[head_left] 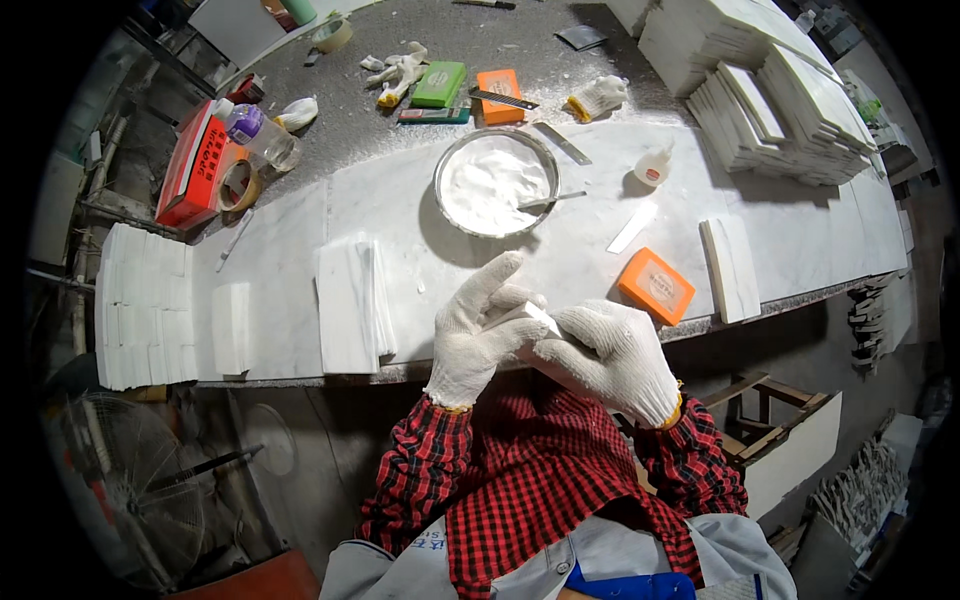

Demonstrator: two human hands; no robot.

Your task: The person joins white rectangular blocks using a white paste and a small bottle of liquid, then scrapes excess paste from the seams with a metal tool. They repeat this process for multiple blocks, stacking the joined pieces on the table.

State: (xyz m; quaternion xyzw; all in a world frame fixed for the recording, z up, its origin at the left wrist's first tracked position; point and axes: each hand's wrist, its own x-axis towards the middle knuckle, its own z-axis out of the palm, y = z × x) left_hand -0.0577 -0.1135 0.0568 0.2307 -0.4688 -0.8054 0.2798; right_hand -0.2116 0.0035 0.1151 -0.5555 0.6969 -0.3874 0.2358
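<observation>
Close to the table's near edge, my left hand (472,340) and my right hand (617,358) meet, both in white knitted gloves. Between them is a small white stone piece (540,318), seen nearly end-on. The left fingers pinch it from the left while the left index finger points up and outward. On its right end the right thumb and fingers are closed. Beyond my hands stands a round metal bowl (437,190) of white paste (485,172), with a thin spatula (560,198) resting in it. Right of my hands lies an orange block (655,286).
White stone strips stand at left (145,305), with flat strips (350,305) nearer. High slab stacks (780,110) fill the far right; one strip (731,268) lies near the right edge. A small glue bottle (653,166), red box (195,170) and plastic bottle (265,138) stand farther back.
</observation>
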